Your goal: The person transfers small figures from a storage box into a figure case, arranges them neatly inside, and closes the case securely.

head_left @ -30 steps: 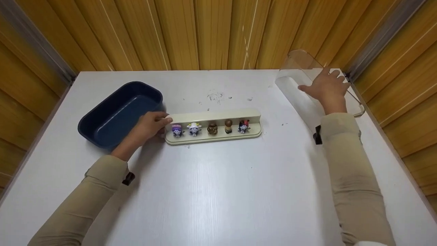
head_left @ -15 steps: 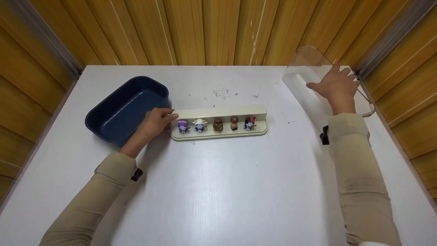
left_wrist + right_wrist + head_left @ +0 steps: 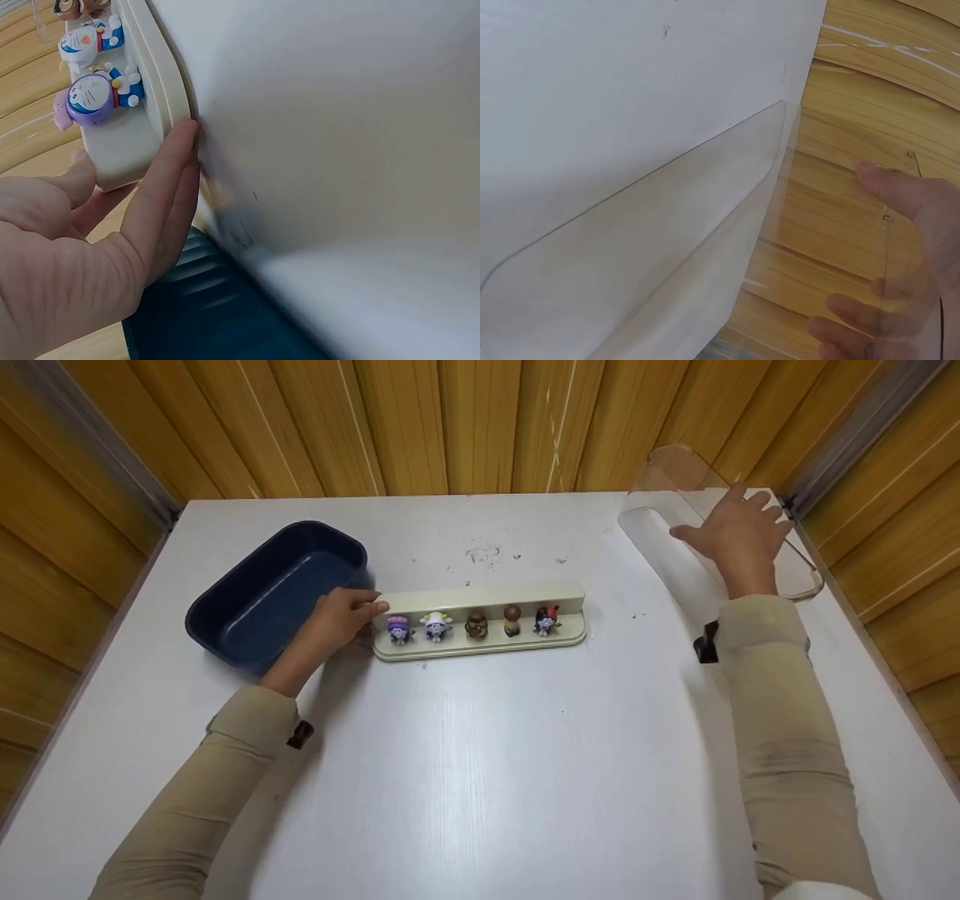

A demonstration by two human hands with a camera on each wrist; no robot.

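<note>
My left hand (image 3: 337,619) grips the left end of a cream display stand (image 3: 480,598), its thumb on the top side and its fingers round the end. Several small cartoon figurines (image 3: 476,625) stand in a row on its ledge. In the left wrist view, a figurine with a purple hood (image 3: 90,99) sits closest to my left hand (image 3: 112,225). At the far right corner, my right hand (image 3: 739,540) lies over a clear plastic cover (image 3: 675,476) with its fingers spread wide. The right wrist view shows my right hand (image 3: 915,255) beside the transparent cover (image 3: 652,217), some fingers seen through it.
A deep navy-blue bin (image 3: 225,634) stands on the left of the white table (image 3: 450,765), close by my left forearm. Yellow-brown wood-look panels (image 3: 480,427) rise behind the table and on both sides. Dark scuff marks (image 3: 484,555) dot the tabletop behind the stand.
The head camera's view has shifted slightly. Both hands, the display stand and the clear cover keep about the same places on the table.
</note>
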